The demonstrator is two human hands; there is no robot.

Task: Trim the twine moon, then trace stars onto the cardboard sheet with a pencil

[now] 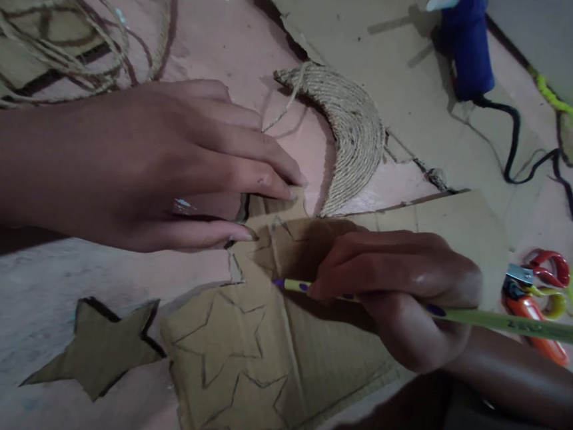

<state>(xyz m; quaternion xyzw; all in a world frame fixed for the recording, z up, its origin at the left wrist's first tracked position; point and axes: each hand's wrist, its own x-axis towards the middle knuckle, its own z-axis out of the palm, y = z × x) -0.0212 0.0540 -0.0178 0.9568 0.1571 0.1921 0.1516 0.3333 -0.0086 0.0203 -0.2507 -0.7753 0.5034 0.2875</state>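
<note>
I see the left hand (170, 165) lying flat, palm down, fingers extended rightward and close together, forearm entering from the left edge. The right hand (400, 292) is curled in a writing grip, its forearm entering from the lower right.

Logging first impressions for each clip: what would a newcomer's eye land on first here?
At centre, the right hand holds a green pencil over a cardboard sheet with drawn star outlines, while the left hand presses on the sheet's upper edge. Just above lies a twine-wrapped crescent. A cut-out cardboard star lies at lower left.
</note>
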